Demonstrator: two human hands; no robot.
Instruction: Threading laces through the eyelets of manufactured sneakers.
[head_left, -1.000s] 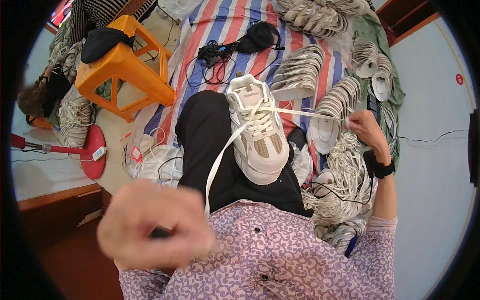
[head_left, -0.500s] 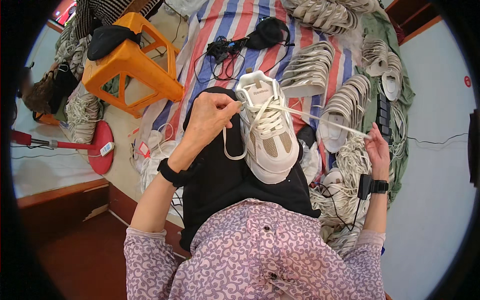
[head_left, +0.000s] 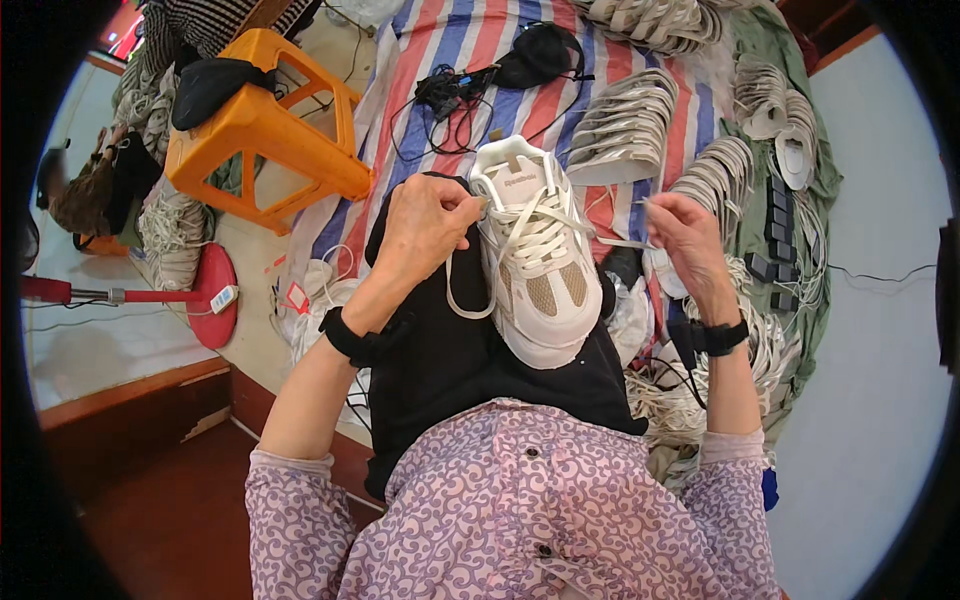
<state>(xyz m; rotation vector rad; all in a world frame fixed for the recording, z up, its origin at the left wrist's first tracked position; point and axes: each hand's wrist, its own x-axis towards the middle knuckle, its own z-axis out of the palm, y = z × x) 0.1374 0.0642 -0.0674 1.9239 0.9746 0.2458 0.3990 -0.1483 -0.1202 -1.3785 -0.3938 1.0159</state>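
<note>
A white and beige sneaker (head_left: 540, 285) rests on my lap with its toe toward me. Cream shoelaces (head_left: 541, 235) criss-cross its tongue. Beside the shoe's collar on the left, my left hand (head_left: 425, 222) pinches part of the lace, and a loop hangs below it over the black trousers (head_left: 430, 350). My right hand (head_left: 692, 235) is raised to the right of the shoe, thumb and fingertips closed on the other lace end. Between that hand and the eyelets, a stretch of lace runs loosely.
Stacks of beige shoe uppers (head_left: 625, 125) lie on the striped sheet (head_left: 440, 50), with piled laces (head_left: 765, 350) to the right. An orange stool (head_left: 235, 130) stands at the left, near a red round base (head_left: 213, 300). Black cables (head_left: 445, 95) lie ahead.
My right hand has come in leftward and up toward the shoe, and the lace that was stretched taut to it now runs shorter and slack. My left hand has stayed nearly still.
</note>
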